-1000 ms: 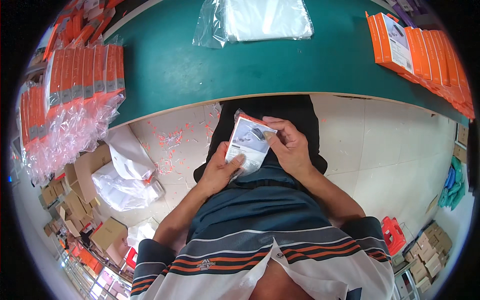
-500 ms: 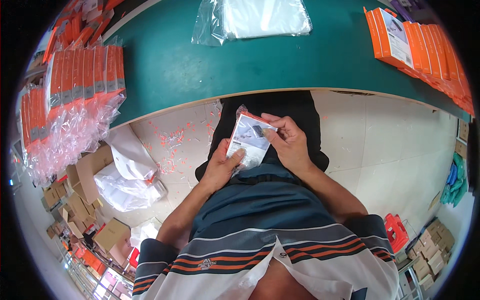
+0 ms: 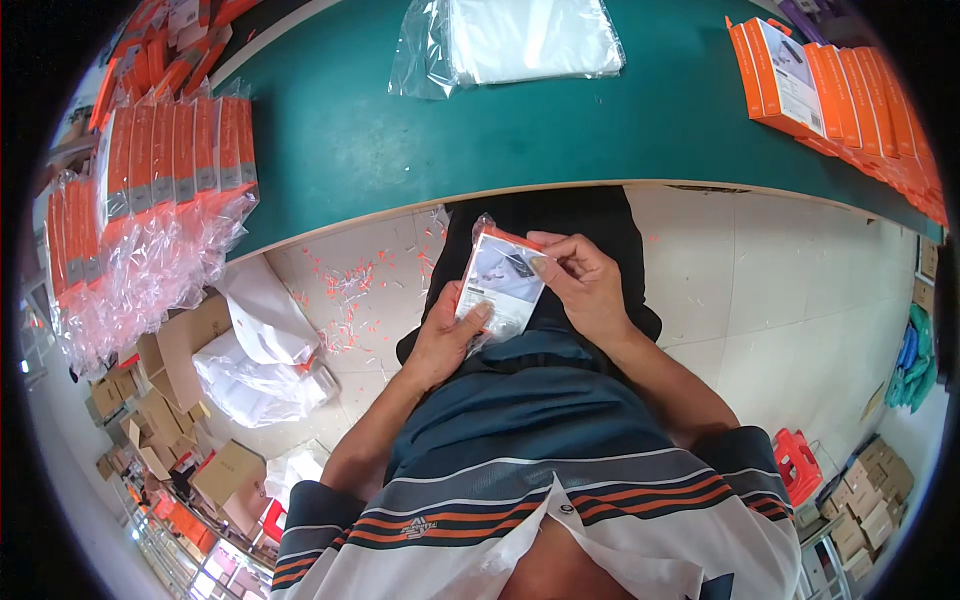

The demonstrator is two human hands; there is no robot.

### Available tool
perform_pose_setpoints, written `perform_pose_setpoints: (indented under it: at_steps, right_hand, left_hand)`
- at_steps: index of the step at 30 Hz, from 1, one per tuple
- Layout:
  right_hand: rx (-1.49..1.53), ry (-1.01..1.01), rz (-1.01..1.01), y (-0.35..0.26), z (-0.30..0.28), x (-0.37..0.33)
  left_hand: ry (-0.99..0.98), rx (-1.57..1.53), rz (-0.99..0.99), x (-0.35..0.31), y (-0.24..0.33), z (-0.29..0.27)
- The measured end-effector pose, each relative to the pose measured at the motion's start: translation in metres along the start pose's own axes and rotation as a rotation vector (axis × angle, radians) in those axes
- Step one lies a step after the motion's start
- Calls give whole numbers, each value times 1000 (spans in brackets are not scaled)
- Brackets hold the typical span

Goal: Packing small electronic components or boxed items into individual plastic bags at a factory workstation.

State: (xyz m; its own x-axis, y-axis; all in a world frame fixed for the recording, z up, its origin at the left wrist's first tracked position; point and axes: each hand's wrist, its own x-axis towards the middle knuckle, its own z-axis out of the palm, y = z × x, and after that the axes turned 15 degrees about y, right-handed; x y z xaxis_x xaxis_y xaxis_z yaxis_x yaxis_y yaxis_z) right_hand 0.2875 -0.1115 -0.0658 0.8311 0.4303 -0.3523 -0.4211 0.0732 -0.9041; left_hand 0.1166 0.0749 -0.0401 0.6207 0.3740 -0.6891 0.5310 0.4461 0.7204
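Note:
Over my lap I hold a small white and orange box point(image 3: 502, 272) with a picture on its front, inside a clear plastic bag. My left hand point(image 3: 448, 335) grips its lower left edge, thumb across the front and fingers behind. At the upper right corner, my right hand point(image 3: 588, 285) pinches the box and film between thumb and fingers. Loose clear film sticks out past the box's top left corner and below its lower edge.
A green table point(image 3: 420, 140) spans the far side, bearing a stack of clear bags point(image 3: 535, 40). Bagged orange boxes point(image 3: 170, 150) stand at left, unbagged orange boxes point(image 3: 850, 95) at right. Orange and white scraps point(image 3: 350, 285) litter the floor near a white sack point(image 3: 260, 375).
The box's front has turned slightly, and my right thumb has slid up toward its top right corner. My left hand keeps its hold.

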Motion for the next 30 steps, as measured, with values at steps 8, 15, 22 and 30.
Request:
perform_pose_setpoints:
  at_steps: [8,15,22,30]
  right_hand:
    - [-31,34,9,-17,5,4]
    - [-78,-32,68,-47,-1,2]
    - [8,-47,-83,-81,8,2]
    - [-47,-164,-66,-100,16,3]
  left_hand:
    - [-26,26,-6,2,13,0]
    - [-53,-5,16,-12,42,0]
    - [-175,93,21,-13,54,-33]
    - [-106,-116,376,-4,115,14]
